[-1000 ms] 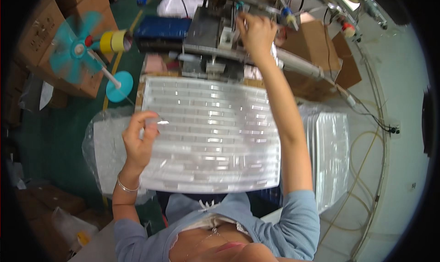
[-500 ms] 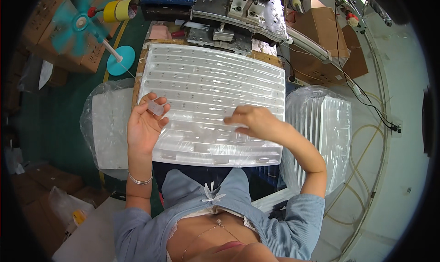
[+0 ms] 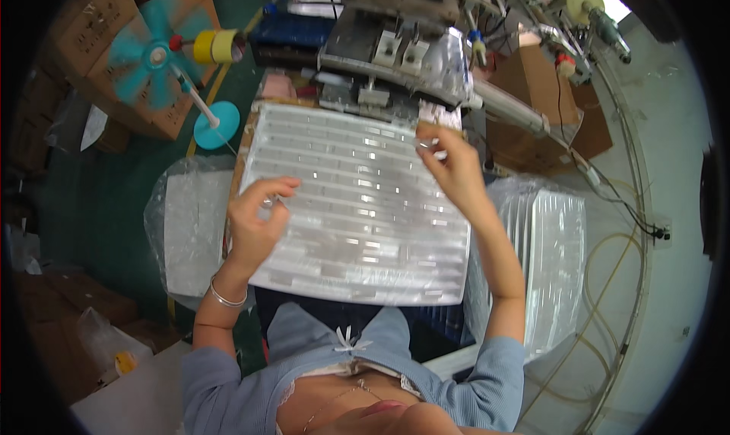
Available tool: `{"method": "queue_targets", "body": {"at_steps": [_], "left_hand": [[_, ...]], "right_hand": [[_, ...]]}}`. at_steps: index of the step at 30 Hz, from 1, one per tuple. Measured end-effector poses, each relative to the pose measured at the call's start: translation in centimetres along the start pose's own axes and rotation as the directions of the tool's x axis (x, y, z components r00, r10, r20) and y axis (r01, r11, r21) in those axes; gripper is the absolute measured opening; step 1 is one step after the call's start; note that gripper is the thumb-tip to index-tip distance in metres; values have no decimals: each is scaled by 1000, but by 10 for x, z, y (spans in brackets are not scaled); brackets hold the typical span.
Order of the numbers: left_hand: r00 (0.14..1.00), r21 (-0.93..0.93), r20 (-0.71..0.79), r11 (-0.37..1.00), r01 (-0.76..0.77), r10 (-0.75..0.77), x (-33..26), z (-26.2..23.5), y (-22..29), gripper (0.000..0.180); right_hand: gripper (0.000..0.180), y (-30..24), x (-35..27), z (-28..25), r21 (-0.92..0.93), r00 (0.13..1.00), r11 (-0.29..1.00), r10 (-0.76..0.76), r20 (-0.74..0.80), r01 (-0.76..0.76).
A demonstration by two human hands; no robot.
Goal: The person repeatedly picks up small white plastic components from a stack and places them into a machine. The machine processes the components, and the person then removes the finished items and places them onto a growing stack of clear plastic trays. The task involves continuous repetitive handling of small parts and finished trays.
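Observation:
A large white ribbed tray (image 3: 289, 286) lies in front of me, with rows of small clear plastic pieces (image 3: 368, 213) along its grooves. Over its left side, my left hand (image 3: 257, 220) curls its fingers round a small clear plastic piece (image 3: 269, 201), mostly hidden by the fingers. My right hand (image 3: 456, 169) is raised at the tray's far right corner, thumb and fingers pinched on a small clear plastic piece (image 3: 425, 144). Blur hides the exact shape of both pieces.
Behind the tray stands a metal machine with clamp blocks (image 3: 386, 49). Bagged white trays (image 3: 559, 268) stand at the right, and another bagged stack (image 3: 194, 230) at the left. A turquoise fan (image 3: 158, 56) spins at the far left, near cardboard boxes (image 3: 91, 24).
My right hand has moved from the tray's middle right to its far right corner, now pinching a clear piece. My left hand has dropped slightly and its fingers have curled inward. The view has shifted.

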State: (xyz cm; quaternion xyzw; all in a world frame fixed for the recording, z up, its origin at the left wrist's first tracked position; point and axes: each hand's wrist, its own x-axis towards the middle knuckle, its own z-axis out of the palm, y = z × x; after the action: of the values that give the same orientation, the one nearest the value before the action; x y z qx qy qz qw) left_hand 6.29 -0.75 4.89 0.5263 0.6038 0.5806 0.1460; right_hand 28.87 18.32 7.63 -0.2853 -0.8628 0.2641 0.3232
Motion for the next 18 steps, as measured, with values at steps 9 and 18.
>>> {"method": "queue_targets", "body": {"at_steps": [9, 18], "left_hand": [[877, 521, 206, 709, -474, 435, 79, 36, -43, 30], [864, 769, 107, 509, -386, 492, 192, 103, -24, 38]], "right_hand": [[17, 36, 21, 43, 351, 980, 920, 198, -24, -178], [22, 33, 41, 4, 119, 951, 992, 63, -303, -28]]}}
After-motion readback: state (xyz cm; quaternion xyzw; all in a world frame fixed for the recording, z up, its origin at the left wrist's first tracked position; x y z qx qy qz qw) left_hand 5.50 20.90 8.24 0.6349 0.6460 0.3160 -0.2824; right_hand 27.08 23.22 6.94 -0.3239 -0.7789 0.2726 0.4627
